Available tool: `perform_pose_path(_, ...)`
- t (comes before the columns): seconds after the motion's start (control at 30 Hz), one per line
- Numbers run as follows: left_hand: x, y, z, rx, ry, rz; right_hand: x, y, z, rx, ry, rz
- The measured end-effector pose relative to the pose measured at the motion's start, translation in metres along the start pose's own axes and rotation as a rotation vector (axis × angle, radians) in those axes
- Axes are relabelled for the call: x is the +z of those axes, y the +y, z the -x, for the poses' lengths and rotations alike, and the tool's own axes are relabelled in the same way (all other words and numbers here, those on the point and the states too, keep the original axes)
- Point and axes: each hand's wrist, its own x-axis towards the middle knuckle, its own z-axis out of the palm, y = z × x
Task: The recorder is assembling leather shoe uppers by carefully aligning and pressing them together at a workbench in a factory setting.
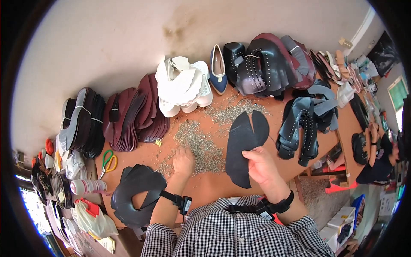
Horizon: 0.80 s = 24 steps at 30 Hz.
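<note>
My right hand (262, 166) grips a flat black leather shoe piece (239, 143) by its right edge, thumb on top. The piece has a rounded outline with a narrow slit at its far end, and is held above the orange-brown table (205, 188). To the left, my left hand (183, 161) reaches to the near left side of a spread of small metallic studs (201, 147). Its fingers are curled down and together; whatever is between them is too small or hidden to make out. Beside my left forearm lies a fanned stack of black leather pieces (130, 188).
Along the wall stand maroon leather stacks (126, 120), white shoe parts (182, 81), a blue pointed shoe (218, 70) and black studded uppers (261, 68). More studded pieces (297, 128) lie right. Scissors (108, 162) and a thread cone (87, 186) lie left. Another person (379, 154) is far right.
</note>
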Motion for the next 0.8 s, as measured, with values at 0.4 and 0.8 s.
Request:
perform_pose_path(0.4,-0.004,-0.006,0.011,-0.245,0.114,0.469,-0.006,-0.007,0.022,-0.180,0.049,0.019)
perform_pose_path(0.8,-0.011,-0.001,-0.009,-0.713,0.243,1.322,-0.057,-0.032,0.025,-0.286,0.094,0.078)
